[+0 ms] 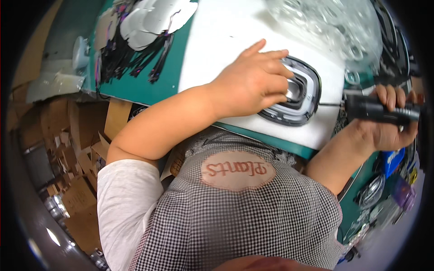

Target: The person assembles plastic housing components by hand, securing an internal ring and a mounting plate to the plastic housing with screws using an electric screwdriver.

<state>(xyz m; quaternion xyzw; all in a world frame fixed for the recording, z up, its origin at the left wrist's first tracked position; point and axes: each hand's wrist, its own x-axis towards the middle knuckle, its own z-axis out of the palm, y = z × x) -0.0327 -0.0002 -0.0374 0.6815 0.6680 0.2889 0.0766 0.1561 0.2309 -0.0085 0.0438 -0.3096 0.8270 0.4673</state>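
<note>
A dark oval housing [312, 72] with a pale grey inner ring and a raised middle lies on a white foam sheet. My left hand [257, 81] rests over its left side; the thumb and forefinger close against its middle, while the little finger stands out to the side. Those fingers hide part of the housing. In my right hand [393, 122] is a black electric screwdriver [370, 108], fingers wrapped round its body. It lies level to the right of the housing, its thin bit pointing left at the housing's right edge. Whether the bit touches cannot be told.
Flat white pieces [153, 20] and a bundle of black cables [156, 58] lie at the far left of the green mat [172, 81]. A clear bag of transparent parts [339, 27] sits far right. Cardboard boxes [81, 203] fill the space at left below the table.
</note>
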